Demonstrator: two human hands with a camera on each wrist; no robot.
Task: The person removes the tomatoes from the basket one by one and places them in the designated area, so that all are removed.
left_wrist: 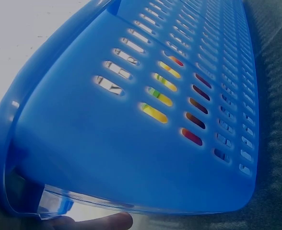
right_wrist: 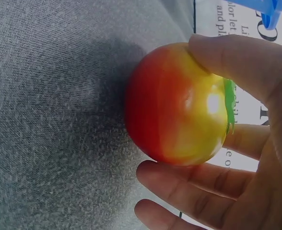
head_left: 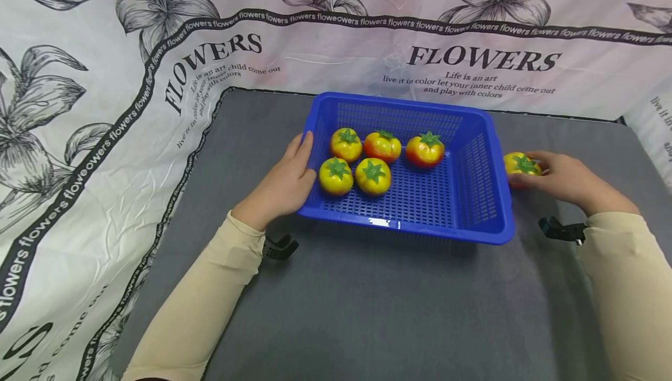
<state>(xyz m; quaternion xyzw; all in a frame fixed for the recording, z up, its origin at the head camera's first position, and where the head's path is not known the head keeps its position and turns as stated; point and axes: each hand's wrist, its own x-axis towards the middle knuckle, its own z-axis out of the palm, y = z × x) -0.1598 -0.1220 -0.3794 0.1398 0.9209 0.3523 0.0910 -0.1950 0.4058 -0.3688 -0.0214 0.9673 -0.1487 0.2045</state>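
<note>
A blue plastic basket [head_left: 420, 226] with slotted walls stands on the grey table, its near edge toward me. My left hand [head_left: 286, 179] grips the basket's left rim, thumb on the near side; in the left wrist view a finger [left_wrist: 105, 222] shows under the rim. Several yellow-and-red tomatoes [head_left: 373, 177] with green leafy tops lie in the left and middle of the basket. Outside its right wall, my right hand [head_left: 567, 179] holds another tomato [right_wrist: 179, 105] between thumb and fingers, close over the cloth, its green top turned toward the palm.
Dark grey cloth [head_left: 367, 305] covers the table. A white flower-printed sheet [head_left: 336, 60] rises behind and at the left. Black wrist camera mounts [head_left: 562, 230] hang below both sleeves. The basket's right wall stands just left of the right hand.
</note>
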